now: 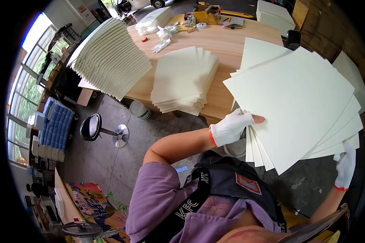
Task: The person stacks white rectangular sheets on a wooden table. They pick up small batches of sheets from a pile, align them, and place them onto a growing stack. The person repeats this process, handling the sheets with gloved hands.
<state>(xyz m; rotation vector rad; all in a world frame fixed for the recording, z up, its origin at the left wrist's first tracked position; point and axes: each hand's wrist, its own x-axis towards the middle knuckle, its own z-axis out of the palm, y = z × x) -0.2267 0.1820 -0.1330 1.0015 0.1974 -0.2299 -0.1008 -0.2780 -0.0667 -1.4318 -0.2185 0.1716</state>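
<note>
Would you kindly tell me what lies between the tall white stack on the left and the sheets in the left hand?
In the head view, another stack of white sheets lies between them, on the wooden table.

One open lane, blocked on either side
From my remote end, I see a strip of bare wooden tabletop (230, 65) between the middle stack (182, 75) and the fanned white sheets (292, 105) — room for a hand to pass. Those sheets block my right, the left hand (233, 126) at their near left edge; the tall stack (111, 60) walls off the left — loose gloves (162, 45) lie beyond the middle stack.
</note>
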